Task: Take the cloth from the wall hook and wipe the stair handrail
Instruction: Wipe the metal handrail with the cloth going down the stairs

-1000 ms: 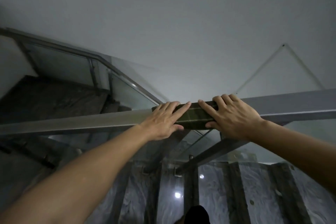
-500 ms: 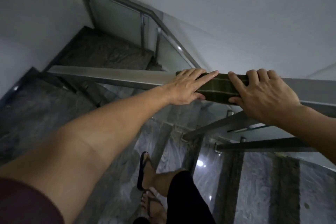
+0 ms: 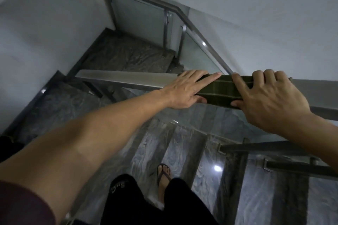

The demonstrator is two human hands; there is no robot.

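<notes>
White lettering on the black trousers (image 3: 128,199) is too blurred to read. The dark green cloth (image 3: 222,91) drapes over the steel handrail (image 3: 128,79), pinned there by the left hand (image 3: 188,91) and right hand (image 3: 270,98). Marble stairs (image 3: 182,148) descend below, beside grey walls (image 3: 45,23).

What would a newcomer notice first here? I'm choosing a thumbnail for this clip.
First, the two bare hands at centre right: the left hand and right hand press a dark green striped cloth wrapped over the metal handrail. Next, the drop below: glossy marbled stair treads under the rail, with a sandalled foot at bottom centre.
</notes>
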